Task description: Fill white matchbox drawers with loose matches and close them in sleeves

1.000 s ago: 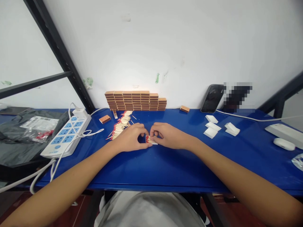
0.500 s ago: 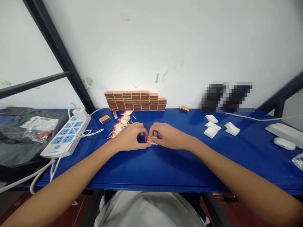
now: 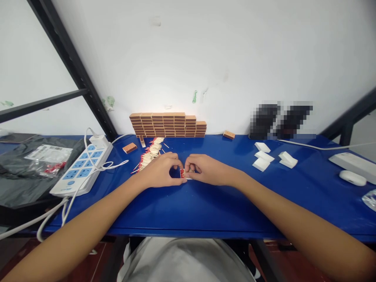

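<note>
No text legible: print on the white label (image 3: 48, 152) of the grey bag (image 3: 17, 176), left edge of the table (image 3: 205, 207), is too small, and none resolves on the matchbox tray (image 3: 185, 175).

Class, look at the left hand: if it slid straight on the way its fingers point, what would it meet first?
The left hand points rightward, so it would probably press first into the matchbox tray it pinches, with the right hand just beyond.

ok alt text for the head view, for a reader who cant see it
A person's left hand and right hand together pinch a small matchbox tray of red-tipped matches on a blue table. A loose match pile lies behind the left hand, stacked matchboxes line the wall, and a power strip sits far left.
</note>
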`<action>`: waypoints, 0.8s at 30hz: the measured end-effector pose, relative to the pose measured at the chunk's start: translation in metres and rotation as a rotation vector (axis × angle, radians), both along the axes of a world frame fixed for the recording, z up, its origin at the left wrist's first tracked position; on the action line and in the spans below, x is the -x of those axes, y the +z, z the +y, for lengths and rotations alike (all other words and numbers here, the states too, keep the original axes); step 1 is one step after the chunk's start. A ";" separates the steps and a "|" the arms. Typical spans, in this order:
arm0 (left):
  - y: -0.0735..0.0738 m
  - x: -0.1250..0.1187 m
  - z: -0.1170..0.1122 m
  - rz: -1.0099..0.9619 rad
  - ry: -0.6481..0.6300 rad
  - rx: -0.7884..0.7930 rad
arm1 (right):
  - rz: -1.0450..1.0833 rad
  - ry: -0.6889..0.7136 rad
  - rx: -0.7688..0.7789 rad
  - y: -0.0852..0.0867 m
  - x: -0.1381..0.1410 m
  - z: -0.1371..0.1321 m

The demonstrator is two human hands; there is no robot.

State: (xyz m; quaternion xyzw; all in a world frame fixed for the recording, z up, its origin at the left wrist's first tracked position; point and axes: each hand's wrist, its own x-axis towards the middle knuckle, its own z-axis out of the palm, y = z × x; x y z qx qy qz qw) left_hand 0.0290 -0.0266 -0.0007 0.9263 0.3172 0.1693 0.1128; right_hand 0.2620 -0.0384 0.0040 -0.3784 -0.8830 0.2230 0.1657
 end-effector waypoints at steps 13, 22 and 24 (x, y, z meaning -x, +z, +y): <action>-0.001 0.001 0.000 0.007 0.002 -0.011 | 0.006 -0.093 -0.054 -0.004 -0.004 0.004; -0.001 0.001 0.001 0.008 0.001 -0.013 | -0.015 -0.075 -0.055 -0.010 -0.006 0.009; -0.001 0.001 0.000 0.004 0.001 -0.004 | -0.018 -0.076 -0.056 -0.010 -0.007 0.010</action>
